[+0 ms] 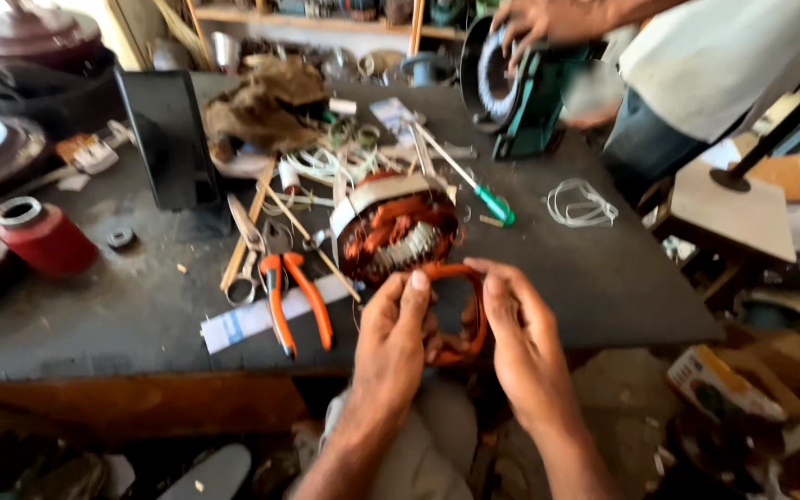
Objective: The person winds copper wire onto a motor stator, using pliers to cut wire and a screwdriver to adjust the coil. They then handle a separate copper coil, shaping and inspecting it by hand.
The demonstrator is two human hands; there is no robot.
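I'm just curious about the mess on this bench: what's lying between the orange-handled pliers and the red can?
In the head view, mostly bare dark tabletop lies between the pliers and the red can, with one small black ring near the can.

cardboard box point(719, 384) on floor, black screen point(167, 139) on bench point(604, 287)

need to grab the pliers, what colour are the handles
Orange, seen in the head view: pliers.

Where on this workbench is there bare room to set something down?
Free: the dark table right of the stator, beyond the white wire loop; also between the red can and orange pliers. Crowded: tools and wire behind the stator.
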